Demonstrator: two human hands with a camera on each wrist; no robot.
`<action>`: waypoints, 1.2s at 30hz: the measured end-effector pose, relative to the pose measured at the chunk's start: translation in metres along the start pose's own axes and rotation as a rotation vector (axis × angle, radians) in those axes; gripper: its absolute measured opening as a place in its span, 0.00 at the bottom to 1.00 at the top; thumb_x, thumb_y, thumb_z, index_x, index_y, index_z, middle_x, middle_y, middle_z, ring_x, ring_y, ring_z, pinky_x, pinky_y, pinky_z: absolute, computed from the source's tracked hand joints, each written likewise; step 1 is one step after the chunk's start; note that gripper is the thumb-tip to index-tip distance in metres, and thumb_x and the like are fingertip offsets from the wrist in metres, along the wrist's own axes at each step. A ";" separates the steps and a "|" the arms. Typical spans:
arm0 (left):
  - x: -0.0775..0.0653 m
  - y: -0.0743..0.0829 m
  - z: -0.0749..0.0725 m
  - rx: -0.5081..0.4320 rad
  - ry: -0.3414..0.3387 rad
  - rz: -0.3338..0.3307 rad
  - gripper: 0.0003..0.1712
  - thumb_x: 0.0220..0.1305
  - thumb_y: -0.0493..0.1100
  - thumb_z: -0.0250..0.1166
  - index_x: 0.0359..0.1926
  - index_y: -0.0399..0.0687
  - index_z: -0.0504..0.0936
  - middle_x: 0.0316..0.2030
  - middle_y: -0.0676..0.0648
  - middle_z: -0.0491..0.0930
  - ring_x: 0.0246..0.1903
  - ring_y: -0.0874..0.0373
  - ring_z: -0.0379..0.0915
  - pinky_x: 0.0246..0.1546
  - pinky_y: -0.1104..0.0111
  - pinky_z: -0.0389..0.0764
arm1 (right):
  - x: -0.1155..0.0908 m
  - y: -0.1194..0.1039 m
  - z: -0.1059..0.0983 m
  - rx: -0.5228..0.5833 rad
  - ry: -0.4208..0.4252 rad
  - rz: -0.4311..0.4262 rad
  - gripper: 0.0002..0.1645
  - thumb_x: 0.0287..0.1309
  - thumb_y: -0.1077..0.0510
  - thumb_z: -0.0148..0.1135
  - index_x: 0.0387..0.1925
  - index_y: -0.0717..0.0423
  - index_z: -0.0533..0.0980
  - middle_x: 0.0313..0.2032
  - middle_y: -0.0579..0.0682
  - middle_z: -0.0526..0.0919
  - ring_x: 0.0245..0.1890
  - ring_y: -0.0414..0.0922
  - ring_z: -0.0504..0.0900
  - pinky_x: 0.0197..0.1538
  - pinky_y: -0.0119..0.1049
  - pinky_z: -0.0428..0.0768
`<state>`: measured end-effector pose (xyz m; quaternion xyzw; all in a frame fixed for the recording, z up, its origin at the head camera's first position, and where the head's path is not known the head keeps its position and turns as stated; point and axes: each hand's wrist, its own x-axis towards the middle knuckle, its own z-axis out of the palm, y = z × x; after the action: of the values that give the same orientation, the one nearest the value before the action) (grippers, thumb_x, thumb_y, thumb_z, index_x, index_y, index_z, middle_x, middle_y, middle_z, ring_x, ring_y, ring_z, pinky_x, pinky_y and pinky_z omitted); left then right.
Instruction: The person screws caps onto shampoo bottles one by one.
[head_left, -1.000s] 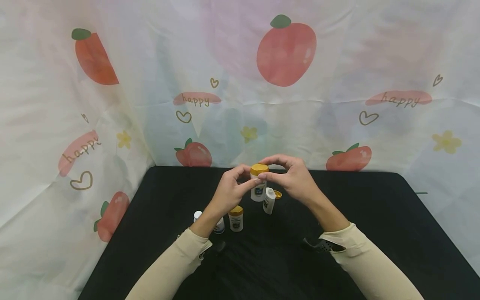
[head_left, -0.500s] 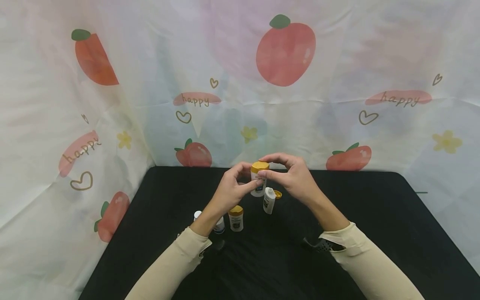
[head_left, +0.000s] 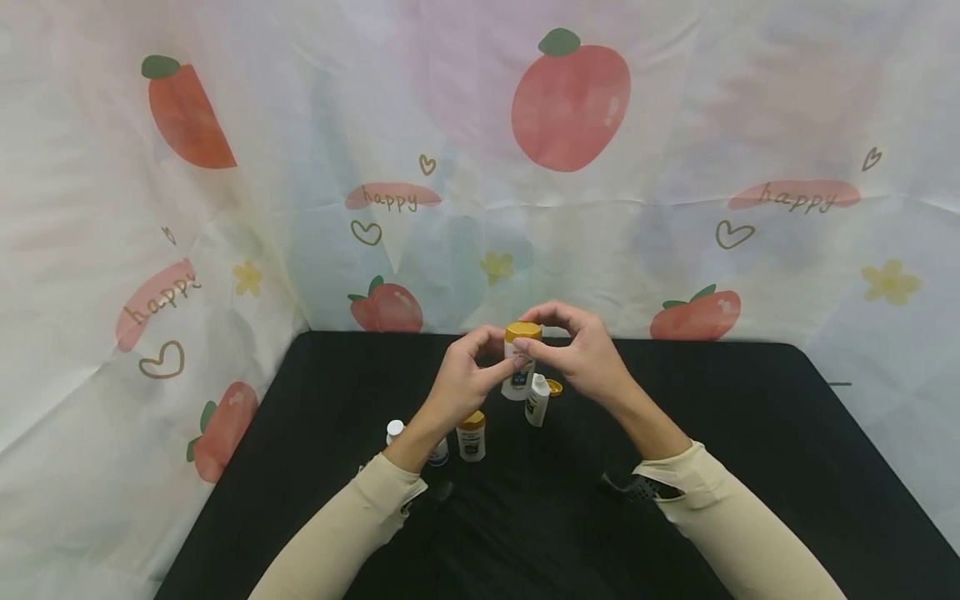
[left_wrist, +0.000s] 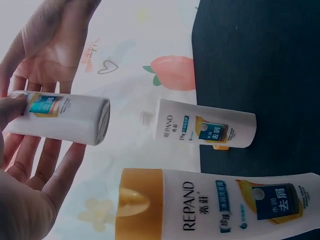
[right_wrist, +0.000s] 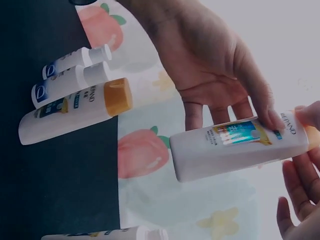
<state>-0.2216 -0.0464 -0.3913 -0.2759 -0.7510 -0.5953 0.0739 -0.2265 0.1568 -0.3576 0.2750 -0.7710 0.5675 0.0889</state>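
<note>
Above the black table, my left hand (head_left: 467, 375) grips the white body of a shampoo bottle (head_left: 517, 386) with thumb and fingers. The fingers of my right hand (head_left: 588, 357) pinch its gold cap (head_left: 522, 331) from the other side. In the right wrist view the held bottle (right_wrist: 240, 150) shows its label and flat base. Just right of it, a bottle without its cap (head_left: 537, 405) stands on the table, its white neck bare. A loose gold cap (head_left: 555, 387) lies beside that one. The left wrist view shows the uncapped bottle (left_wrist: 205, 125) too.
A second gold-capped bottle (head_left: 472, 442) stands nearer to me on the black table (head_left: 712, 417). Two white-capped bottles (right_wrist: 70, 85) stand to its left, partly behind my left forearm in the head view. A printed curtain (head_left: 637, 250) hangs behind the table.
The held bottle has lifted slightly and its base has dipped back down a little. Both hands keep their hold, with the right hand slightly higher. The standing bottles have stayed put.
</note>
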 end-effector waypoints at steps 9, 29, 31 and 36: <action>0.000 0.000 -0.001 0.023 -0.002 0.004 0.14 0.67 0.45 0.71 0.51 0.49 0.82 0.42 0.50 0.82 0.44 0.59 0.79 0.53 0.49 0.78 | -0.001 0.001 0.000 0.028 -0.015 0.007 0.13 0.64 0.60 0.69 0.50 0.53 0.81 0.46 0.49 0.84 0.54 0.46 0.79 0.60 0.50 0.75; -0.003 0.004 -0.006 0.053 -0.039 -0.023 0.15 0.66 0.45 0.72 0.52 0.50 0.81 0.43 0.51 0.82 0.45 0.58 0.79 0.47 0.58 0.81 | -0.003 0.000 -0.004 0.006 -0.062 0.019 0.13 0.64 0.59 0.70 0.50 0.49 0.82 0.47 0.47 0.84 0.54 0.44 0.79 0.59 0.51 0.75; -0.004 0.003 -0.007 0.060 -0.056 -0.038 0.16 0.66 0.45 0.72 0.52 0.51 0.81 0.43 0.52 0.82 0.45 0.59 0.80 0.47 0.59 0.82 | -0.004 0.000 -0.005 -0.004 -0.080 0.019 0.14 0.64 0.60 0.69 0.51 0.49 0.82 0.48 0.47 0.84 0.54 0.44 0.79 0.59 0.48 0.76; -0.005 0.002 -0.008 0.082 -0.102 -0.077 0.16 0.66 0.47 0.71 0.51 0.52 0.80 0.44 0.54 0.82 0.44 0.60 0.79 0.46 0.60 0.80 | -0.007 0.001 -0.007 -0.021 -0.140 0.017 0.15 0.64 0.60 0.69 0.52 0.49 0.82 0.49 0.47 0.84 0.53 0.45 0.79 0.57 0.48 0.77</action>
<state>-0.2177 -0.0551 -0.3897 -0.2736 -0.7877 -0.5515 0.0239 -0.2230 0.1660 -0.3591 0.3063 -0.7837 0.5394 0.0327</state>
